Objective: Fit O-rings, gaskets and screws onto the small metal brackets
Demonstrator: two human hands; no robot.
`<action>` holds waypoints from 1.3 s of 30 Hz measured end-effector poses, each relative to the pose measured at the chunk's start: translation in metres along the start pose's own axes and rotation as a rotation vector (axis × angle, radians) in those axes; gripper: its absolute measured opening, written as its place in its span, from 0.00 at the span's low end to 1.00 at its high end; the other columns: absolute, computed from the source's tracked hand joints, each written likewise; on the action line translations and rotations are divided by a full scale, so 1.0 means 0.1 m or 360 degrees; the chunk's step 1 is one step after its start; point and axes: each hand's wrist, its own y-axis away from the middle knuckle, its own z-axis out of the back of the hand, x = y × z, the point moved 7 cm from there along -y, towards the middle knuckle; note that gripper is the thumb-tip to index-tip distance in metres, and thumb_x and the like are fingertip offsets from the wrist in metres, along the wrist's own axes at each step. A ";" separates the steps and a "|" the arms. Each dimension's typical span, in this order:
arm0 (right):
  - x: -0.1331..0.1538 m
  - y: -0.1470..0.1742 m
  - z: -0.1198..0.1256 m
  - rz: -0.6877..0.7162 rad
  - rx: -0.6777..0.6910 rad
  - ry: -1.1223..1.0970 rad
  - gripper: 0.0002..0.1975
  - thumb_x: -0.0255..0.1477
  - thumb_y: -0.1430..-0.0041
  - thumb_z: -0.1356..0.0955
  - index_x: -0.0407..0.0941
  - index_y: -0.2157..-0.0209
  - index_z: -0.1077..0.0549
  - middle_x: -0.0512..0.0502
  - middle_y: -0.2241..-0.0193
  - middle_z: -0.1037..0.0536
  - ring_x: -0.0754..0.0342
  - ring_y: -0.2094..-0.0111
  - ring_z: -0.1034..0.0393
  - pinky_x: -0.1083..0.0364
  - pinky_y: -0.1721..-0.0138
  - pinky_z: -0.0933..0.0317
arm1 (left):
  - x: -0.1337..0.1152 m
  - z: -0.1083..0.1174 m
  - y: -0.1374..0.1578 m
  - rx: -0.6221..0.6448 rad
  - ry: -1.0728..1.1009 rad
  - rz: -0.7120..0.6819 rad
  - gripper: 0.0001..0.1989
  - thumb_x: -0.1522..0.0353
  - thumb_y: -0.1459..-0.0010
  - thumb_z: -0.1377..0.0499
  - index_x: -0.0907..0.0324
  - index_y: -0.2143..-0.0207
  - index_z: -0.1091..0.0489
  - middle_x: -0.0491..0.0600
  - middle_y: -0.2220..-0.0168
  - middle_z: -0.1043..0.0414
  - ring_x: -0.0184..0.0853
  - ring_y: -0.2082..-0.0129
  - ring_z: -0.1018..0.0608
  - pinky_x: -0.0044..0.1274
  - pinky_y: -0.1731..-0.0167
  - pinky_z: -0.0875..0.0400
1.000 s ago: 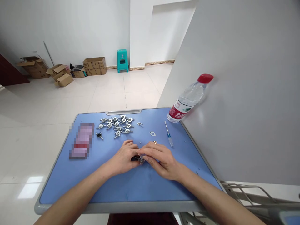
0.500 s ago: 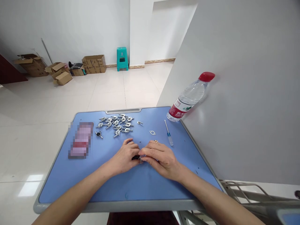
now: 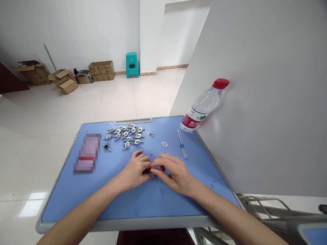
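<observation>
My left hand [image 3: 136, 171] is closed around a small black and metal part [image 3: 146, 171], mostly hidden by the fingers. The thumb and forefinger of my right hand [image 3: 176, 173] pinch at the right end of the same part. Just beyond the hands lie a tiny metal piece [image 3: 151, 154] and a small gold-coloured piece [image 3: 167, 153]. A flat oval metal plate with holes [image 3: 165, 144] rests farther back. Several silver valve-like metal parts [image 3: 127, 134] are grouped at the back, and one with a black round centre [image 3: 106, 147] sits apart on the left.
On the right of the blue table [image 3: 122, 207] lies a screwdriver [image 3: 182, 146]. A water bottle with a red cap [image 3: 200, 109] stands behind it, close to the grey panel [image 3: 268, 102]. A blurred pinkish, flat object [image 3: 88, 153] lies at left. One loose metal piece [image 3: 151, 133] is near the group.
My right hand's fingers have shifted slightly and arched more at the part. The left hand keeps its hold. The whole view has moved a little.
</observation>
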 end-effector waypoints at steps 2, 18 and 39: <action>-0.01 0.01 0.00 0.0034 -0.0008 0.0000 0.05 0.24 0.35 0.37 0.43 0.60 0.30 0.49 0.75 0.27 0.58 0.75 0.37 0.58 0.73 0.41 | 0.00 0.00 0.00 -0.0002 -0.0007 -0.0004 0.04 0.73 0.43 0.40 0.56 0.66 0.30 0.41 0.72 0.35 0.31 0.67 0.29 0.37 0.41 0.46; -0.01 0.00 -0.02 0.0067 0.0064 0.0026 0.07 0.23 0.35 0.38 0.43 0.60 0.29 0.48 0.75 0.28 0.56 0.74 0.38 0.56 0.71 0.41 | -0.02 0.01 0.00 -0.0039 -0.0066 -0.0039 0.04 0.74 0.43 0.41 0.57 0.66 0.30 0.41 0.73 0.36 0.31 0.68 0.29 0.38 0.40 0.46; 0.03 -0.02 0.00 0.0119 0.0081 -0.0028 0.10 0.20 0.35 0.39 0.42 0.57 0.29 0.47 0.74 0.25 0.55 0.73 0.34 0.54 0.69 0.40 | -0.03 0.00 0.01 -0.0023 -0.0117 -0.0048 0.04 0.73 0.42 0.41 0.56 0.65 0.29 0.42 0.72 0.34 0.32 0.66 0.28 0.39 0.40 0.47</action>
